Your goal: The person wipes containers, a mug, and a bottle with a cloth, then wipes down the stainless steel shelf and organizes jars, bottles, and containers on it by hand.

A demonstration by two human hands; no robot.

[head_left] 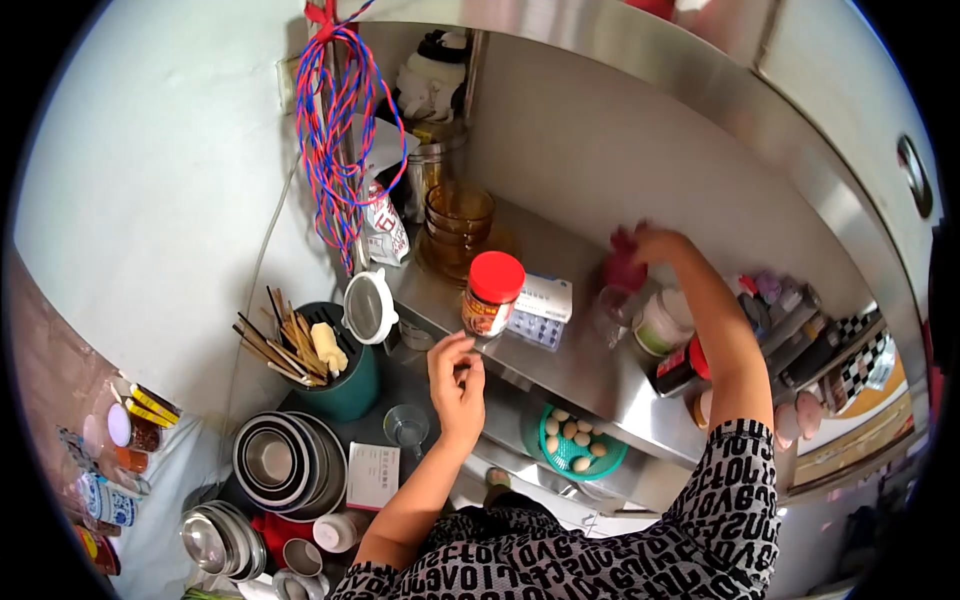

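Note:
My left hand (458,395) is raised over the front edge of the steel shelf (600,375), just below a red-lidded jar (491,293). Its fingers are loosely bent and apart, with nothing visible in them. Farther back on the right, my right hand (655,243) grips a dark red cloth (624,262), which is blurred. Just below that cloth a clear glass (613,308) stands beside a white tub (660,325). A white medicine box (546,297) and a blister pack (536,328) lie right of the jar.
Stacked amber bowls (460,222) stand at the back left, near a hanging red-and-blue cord (345,130). A green basket of eggs (590,468) sits lower down. Left are a chopstick holder (345,392), nested metal bowls (285,455) and a drinking glass (406,426). Bottles (800,330) crowd the right.

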